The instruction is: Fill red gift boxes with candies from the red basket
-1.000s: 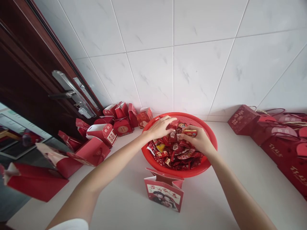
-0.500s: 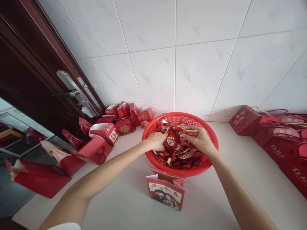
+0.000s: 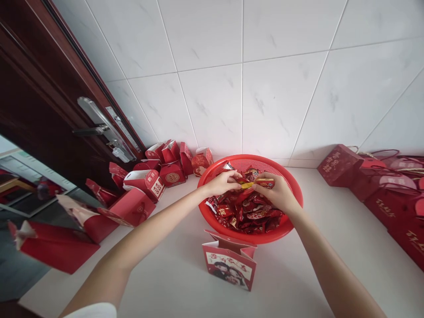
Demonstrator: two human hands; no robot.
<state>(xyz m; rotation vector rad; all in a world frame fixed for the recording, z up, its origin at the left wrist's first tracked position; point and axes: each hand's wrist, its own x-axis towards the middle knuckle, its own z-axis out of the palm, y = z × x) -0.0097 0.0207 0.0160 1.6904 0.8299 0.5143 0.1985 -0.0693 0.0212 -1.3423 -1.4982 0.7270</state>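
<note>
A red plastic basket holds a heap of red-wrapped candies. Over its left part, my left hand pinches one end of a yellow and red candy. My right hand reaches in from the right, its fingertips at the other end of that candy, with a gold and red wrapped piece held in its fingers. In front of the basket stands an open-topped red paper box with a picture of two people on its front.
Several red paper boxes stand open at the left, beside a dark door with a metal handle. Red gift bags line the right side of the white table. A tiled wall rises behind.
My left hand has lifted out of the candies and moved up and right towards my right hand. A yellow and red candy now shows between the two hands.
</note>
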